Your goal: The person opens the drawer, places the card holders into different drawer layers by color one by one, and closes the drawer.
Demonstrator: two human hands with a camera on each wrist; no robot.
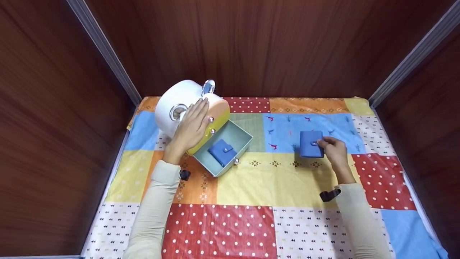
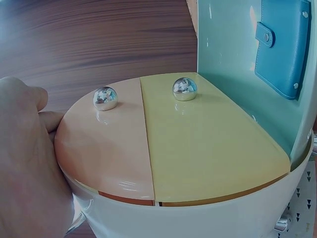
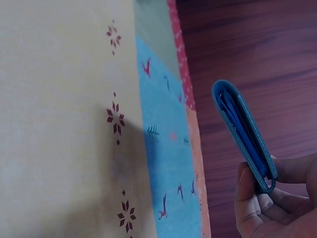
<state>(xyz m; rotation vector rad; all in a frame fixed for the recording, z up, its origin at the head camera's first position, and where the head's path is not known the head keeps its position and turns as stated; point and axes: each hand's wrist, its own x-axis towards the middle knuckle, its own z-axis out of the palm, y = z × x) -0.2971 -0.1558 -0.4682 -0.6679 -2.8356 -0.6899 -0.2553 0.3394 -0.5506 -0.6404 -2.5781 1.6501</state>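
My right hand [image 1: 335,150] pinches a blue snap-tab wallet [image 1: 308,144] by its right edge, held up over the tablecloth. In the right wrist view this wallet [image 3: 243,134] shows its edge, with layers folded inside. My left hand [image 1: 192,126] lies with straight fingers on a white rounded drawer box [image 1: 167,102] at the left. A pale green drawer [image 1: 241,133] is pulled out of the box, and a second blue wallet [image 1: 222,151] lies inside it. The left wrist view shows the orange drawer front [image 2: 106,153] and the yellow one [image 2: 213,144] closed, each with a silver knob.
A patchwork tablecloth [image 1: 251,183] covers the table. Dark wood panels [image 1: 251,46] stand behind it and on both sides. Round silver-rimmed fittings [image 1: 178,112] stick out from the box. The pulled-out drawer juts toward the table's middle.
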